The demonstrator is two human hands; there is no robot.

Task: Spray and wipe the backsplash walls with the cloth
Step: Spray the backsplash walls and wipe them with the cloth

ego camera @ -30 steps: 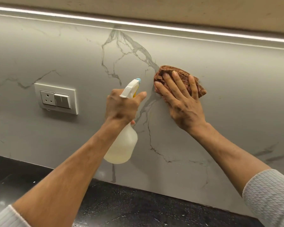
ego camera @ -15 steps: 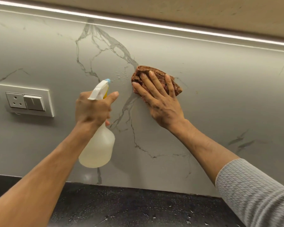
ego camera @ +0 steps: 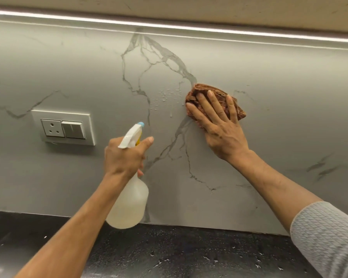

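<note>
The grey marble-veined backsplash (ego camera: 269, 117) fills the view. My right hand (ego camera: 219, 129) lies flat, fingers spread, pressing a crumpled brown cloth (ego camera: 239, 111) against it. My left hand (ego camera: 125, 155) grips a translucent spray bottle (ego camera: 129, 205) by the neck, its white nozzle with a blue tip pointing up at the wall. Fresh droplets (ego camera: 165, 97) cling to the backsplash just left of the cloth, some running down.
A white socket and switch plate (ego camera: 62, 128) sits on the wall at the left. A black speckled countertop (ego camera: 179, 253) runs along the bottom. An LED strip (ego camera: 169, 25) glows under the upper cabinet.
Spray droplets have appeared on the wall left of the cloth. The cloth hand has stayed beside the dark vein, shifting slightly lower, while the view swung left and then back.
</note>
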